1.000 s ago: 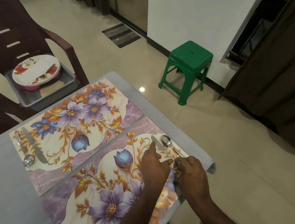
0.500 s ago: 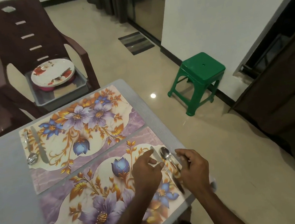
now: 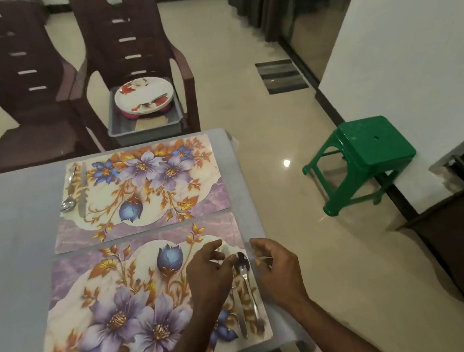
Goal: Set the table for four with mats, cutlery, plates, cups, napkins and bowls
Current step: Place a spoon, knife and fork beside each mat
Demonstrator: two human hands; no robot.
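Two floral mats lie on the grey table: the far mat and the near mat. A spoon and knife sit along the far mat's left end. On the near mat's right end lie a spoon and a knife, side by side. My left hand hovers over the knife's upper part with fingers loosely curled, holding nothing. My right hand hangs just right of the spoon, fingers relaxed and empty.
A grey tub holding floral plates over a pink bowl sits on a brown chair behind the table. A second brown chair stands left of it. A green stool stands on the floor to the right.
Both hands have let go of the near mat's spoon and knife and lifted apart. The view has swung so the mats lie squarer and both chairs show.
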